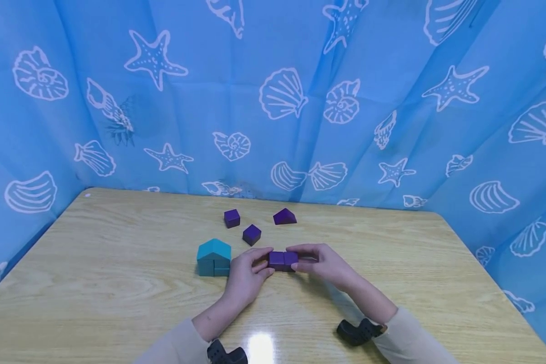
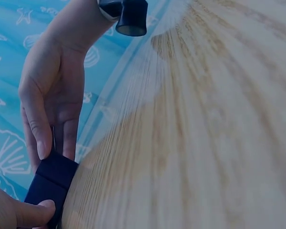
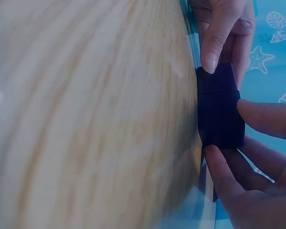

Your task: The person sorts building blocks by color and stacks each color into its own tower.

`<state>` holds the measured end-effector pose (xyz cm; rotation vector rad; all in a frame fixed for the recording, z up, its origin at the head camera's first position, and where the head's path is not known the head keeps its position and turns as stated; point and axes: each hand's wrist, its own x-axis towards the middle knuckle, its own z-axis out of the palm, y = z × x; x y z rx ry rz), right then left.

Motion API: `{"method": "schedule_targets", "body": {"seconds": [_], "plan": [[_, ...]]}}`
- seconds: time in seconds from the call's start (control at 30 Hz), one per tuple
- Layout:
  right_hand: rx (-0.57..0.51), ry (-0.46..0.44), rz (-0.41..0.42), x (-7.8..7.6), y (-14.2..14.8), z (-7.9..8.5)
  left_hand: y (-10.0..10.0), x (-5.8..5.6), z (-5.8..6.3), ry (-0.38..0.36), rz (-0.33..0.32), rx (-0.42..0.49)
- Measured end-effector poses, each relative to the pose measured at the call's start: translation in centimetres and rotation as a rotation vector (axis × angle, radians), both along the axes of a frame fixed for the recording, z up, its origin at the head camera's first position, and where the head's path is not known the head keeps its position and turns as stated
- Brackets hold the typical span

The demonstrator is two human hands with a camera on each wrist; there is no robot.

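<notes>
Two purple blocks sit side by side on the table, touching each other: the left purple block (image 1: 276,261) and the right purple block (image 1: 291,260). My left hand (image 1: 244,275) holds the left block's outer end, thumb in front and fingers behind. From the other side, my right hand (image 1: 325,263) pinches the right block between thumb and fingers. In the right wrist view the joined purple blocks (image 3: 221,112) stand out between both hands. Close beside the left hand is a small teal block house (image 1: 214,259) with a peaked top; the hand hides part of its right side.
Behind the hands lie two purple cubes (image 1: 232,218) and a purple wedge-shaped block (image 1: 285,217). The wooden table (image 1: 118,283) reaches back to a blue curtain (image 1: 200,116) printed with shells and starfish.
</notes>
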<state>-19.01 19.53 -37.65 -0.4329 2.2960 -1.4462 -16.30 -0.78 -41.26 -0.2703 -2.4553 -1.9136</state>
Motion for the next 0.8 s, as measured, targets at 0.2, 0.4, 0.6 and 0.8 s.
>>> {"method": "schedule_targets", "body": {"seconds": [0.2, 0.4, 0.6, 0.8], "plan": [[-0.014, -0.012, -0.011, 0.09, 0.13, -0.07, 0.23, 0.09, -0.03, 0.029, 0.001, -0.02], [-0.009, -0.011, -0.022, 0.02, 0.29, -0.28, 0.41, 0.07, -0.1, 0.075, -0.001, -0.075], [-0.008, -0.017, -0.032, 0.06, 0.17, -0.33, 0.47, 0.17, -0.04, 0.076, 0.019, -0.099], [0.012, -0.011, -0.041, 0.1, 0.26, -0.2, 0.61, 0.17, -0.09, 0.078, 0.02, -0.104]]}}
